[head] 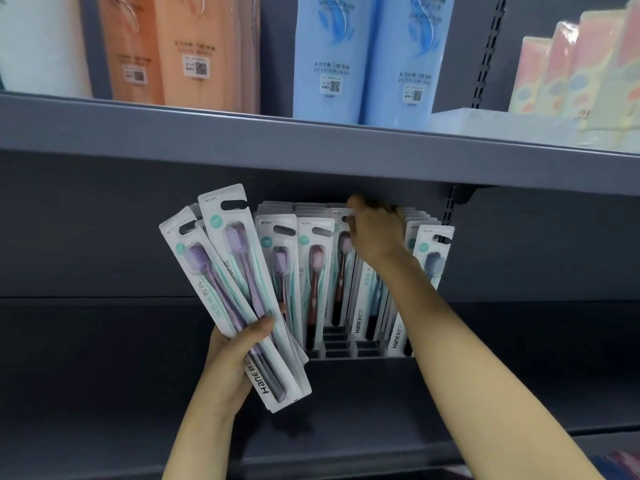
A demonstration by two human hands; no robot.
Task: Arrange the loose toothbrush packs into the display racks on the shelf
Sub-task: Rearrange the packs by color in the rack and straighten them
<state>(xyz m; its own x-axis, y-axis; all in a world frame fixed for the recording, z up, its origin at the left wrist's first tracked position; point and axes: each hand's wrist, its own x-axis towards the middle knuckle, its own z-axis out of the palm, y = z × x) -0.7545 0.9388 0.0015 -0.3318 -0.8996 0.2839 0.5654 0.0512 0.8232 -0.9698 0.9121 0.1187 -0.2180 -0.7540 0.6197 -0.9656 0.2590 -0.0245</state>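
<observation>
My left hand [232, 362] grips a fanned bundle of loose toothbrush packs [228, 271] with purple brushes, held in front of the shelf to the left of the rack. A display rack [337, 351] with slotted dividers stands on the lower shelf, filled with upright white and teal toothbrush packs [313, 271]. My right hand [375, 233] reaches over the rack's middle rows and pinches the top of one pack with a pink brush [343, 244]. Its fingers curl over the card's upper edge, just under the shelf above.
The grey upper shelf [311, 147] hangs low over the rack. On it stand orange bottles [180, 50], blue bottles [367, 57] and pastel boxes [581, 71]. The lower shelf floor [104, 358] spreads dark on both sides of the rack.
</observation>
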